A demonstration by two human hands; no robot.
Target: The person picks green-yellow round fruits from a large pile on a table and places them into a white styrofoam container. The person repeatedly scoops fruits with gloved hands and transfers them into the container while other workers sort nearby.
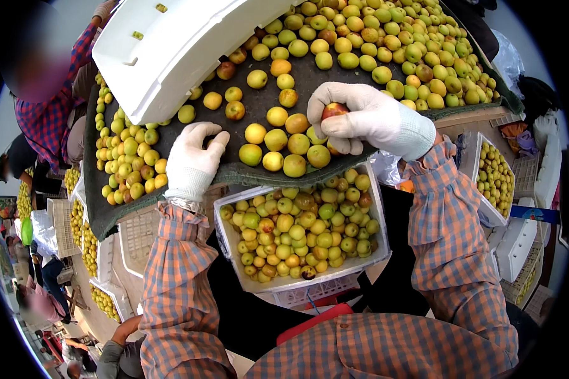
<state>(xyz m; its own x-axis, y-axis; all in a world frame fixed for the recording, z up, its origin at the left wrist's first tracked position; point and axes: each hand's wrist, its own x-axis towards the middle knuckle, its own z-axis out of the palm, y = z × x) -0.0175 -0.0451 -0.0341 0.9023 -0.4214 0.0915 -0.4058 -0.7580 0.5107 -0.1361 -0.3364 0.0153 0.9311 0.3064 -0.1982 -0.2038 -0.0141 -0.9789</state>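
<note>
My right hand (367,120), in a white knit glove, pinches a reddish-brown round fruit (334,111) between thumb and fingers above the dark cloth-covered table (224,117). My left hand (195,158), gloved the same way, rests at the table's near edge. Its thumb and fingers are apart and curved, with no fruit seen in them. Between my hands lies a loose group of yellow-green fruit (275,140), several with a red or brown blush. Below the edge, in front of my body, a white crate (383,243) is filled with similar fruit, one of them dark-spotted.
A white foam box (164,47) lies tipped on the table at the upper left. Fruit heaps (427,54) cover the far right and the left (129,155). Another fruit-filled crate (494,180) stands to the right. A person in a checked shirt (47,129) is at the left.
</note>
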